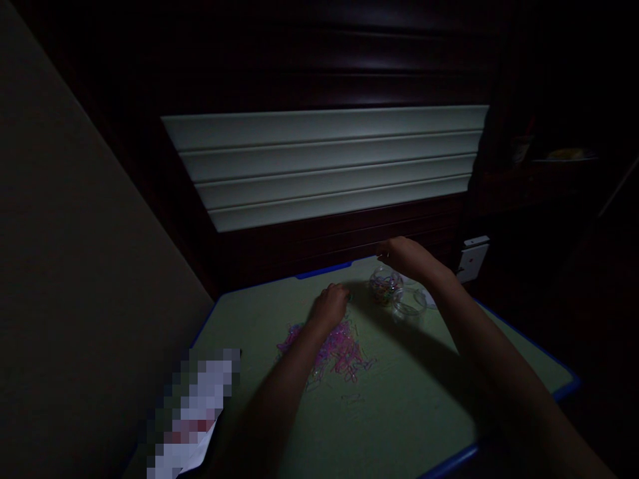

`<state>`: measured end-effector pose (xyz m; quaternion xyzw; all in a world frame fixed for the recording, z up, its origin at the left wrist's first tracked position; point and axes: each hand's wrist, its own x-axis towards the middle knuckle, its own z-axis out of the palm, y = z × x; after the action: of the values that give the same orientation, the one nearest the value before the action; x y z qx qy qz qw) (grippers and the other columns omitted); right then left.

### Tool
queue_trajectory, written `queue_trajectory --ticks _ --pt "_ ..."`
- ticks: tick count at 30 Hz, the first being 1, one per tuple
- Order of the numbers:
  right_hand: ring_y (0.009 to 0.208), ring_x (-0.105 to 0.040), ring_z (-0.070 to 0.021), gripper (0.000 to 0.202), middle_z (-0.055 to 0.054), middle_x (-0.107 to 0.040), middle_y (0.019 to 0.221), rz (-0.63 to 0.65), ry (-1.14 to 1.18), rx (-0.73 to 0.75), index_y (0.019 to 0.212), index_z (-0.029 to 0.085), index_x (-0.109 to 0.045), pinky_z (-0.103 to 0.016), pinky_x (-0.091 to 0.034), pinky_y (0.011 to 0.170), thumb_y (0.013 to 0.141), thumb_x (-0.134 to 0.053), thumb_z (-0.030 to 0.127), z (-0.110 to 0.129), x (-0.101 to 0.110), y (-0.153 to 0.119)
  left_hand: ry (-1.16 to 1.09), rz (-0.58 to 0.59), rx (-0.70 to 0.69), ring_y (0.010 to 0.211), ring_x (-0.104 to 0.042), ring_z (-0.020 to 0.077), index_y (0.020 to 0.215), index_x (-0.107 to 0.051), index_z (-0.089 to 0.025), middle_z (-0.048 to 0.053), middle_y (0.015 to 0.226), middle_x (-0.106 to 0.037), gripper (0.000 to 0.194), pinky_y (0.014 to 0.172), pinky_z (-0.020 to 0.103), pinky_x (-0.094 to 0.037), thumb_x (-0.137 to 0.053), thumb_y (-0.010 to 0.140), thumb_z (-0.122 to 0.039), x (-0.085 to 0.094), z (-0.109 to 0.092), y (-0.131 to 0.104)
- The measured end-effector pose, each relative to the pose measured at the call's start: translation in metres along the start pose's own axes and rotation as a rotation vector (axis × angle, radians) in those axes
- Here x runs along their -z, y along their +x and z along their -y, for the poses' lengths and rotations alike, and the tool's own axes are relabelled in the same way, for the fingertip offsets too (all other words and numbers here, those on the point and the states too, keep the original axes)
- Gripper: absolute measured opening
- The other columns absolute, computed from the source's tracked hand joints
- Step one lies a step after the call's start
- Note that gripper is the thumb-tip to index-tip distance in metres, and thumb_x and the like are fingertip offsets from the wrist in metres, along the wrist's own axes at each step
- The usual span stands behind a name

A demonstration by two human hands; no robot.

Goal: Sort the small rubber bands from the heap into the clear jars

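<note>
A loose pile of small pink, purple and pale rubber bands [344, 349] lies on the green tabletop [399, 399]. Just beyond it, my left hand [331, 305] rests low over the table with its fingers curled; a small dark green bit shows at the fingertips, too dim to name. My right hand [403, 256] hangs above a clear round jar [386, 286] that holds more coloured bands. Its fingers are pinched together, and whatever is between them is too small to make out. Beside the jar lies a clear round lid [409, 305].
Blue edging [449, 462] runs round the table. A pixelated pale item [200, 406] lies at the near left. Behind stands a dark wooden panel with white slats [329, 166]. A cup [520, 150] sits on a dark surface at right, with a white box [473, 259] below. The light is dim.
</note>
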<state>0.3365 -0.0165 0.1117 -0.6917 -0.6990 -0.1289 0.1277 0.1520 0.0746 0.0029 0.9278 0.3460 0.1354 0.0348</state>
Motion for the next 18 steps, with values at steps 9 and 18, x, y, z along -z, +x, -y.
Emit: queue_trajectory --ticks 9,18 --pt "0.078 -0.059 -0.0156 0.017 -0.005 -0.065 0.086 -0.007 0.003 0.003 0.088 0.021 -0.062 -0.021 -0.037 0.062 0.078 -0.049 0.024 0.0017 -0.0006 -0.0009 -0.056 -0.012 0.055 0.093 -0.053 0.0178 0.088 -0.064 -0.020 0.006 0.091 -0.062 0.020 0.080 0.026 -0.038 -0.046 0.078 -0.018 0.0054 -0.0013 -0.0016" --pt "0.079 -0.059 -0.0161 0.017 -0.006 -0.065 0.086 -0.014 0.027 0.002 0.087 0.020 -0.063 -0.021 -0.038 0.062 0.078 -0.049 0.023 -0.0002 -0.0049 0.0017 -0.128 -0.054 0.070 0.091 -0.055 0.0174 0.083 -0.065 -0.021 0.005 0.089 -0.063 0.017 0.081 0.025 -0.039 -0.051 0.075 -0.018 0.0058 -0.0007 0.0015"
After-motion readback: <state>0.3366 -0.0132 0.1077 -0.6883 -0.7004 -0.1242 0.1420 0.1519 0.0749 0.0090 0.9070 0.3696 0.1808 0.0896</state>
